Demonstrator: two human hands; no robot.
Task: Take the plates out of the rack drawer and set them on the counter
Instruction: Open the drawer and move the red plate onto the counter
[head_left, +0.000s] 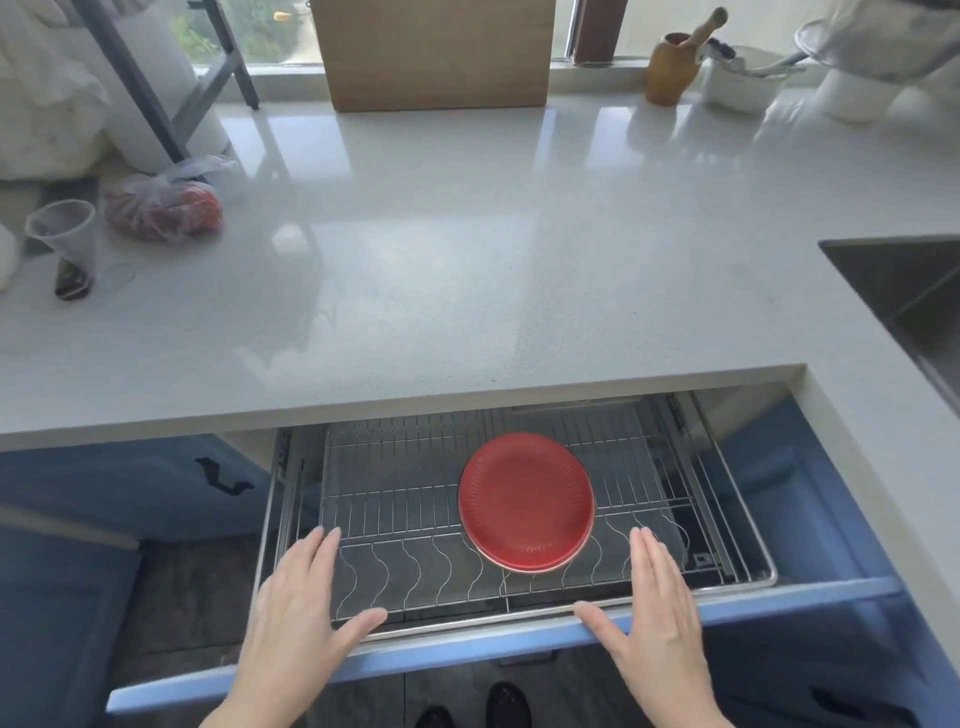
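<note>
A stack of red plates (525, 501) lies flat on the wire rack (395, 525) of the pulled-out drawer, right of its middle. My left hand (301, 608) hovers flat over the drawer's front left, fingers straight, thumb out. My right hand (657, 608) hovers the same way over the front right, just right of the plates. Neither hand touches the plates. The pale grey counter (441, 270) spreads above the drawer.
The drawer's blue front (467, 649) runs under my hands. On the counter's left sit a plastic bag of red produce (163, 205) and a cup (67, 244). A wooden board (436, 52) leans at the back, jars (675, 67) at the back right, a sink (914, 291) at the right.
</note>
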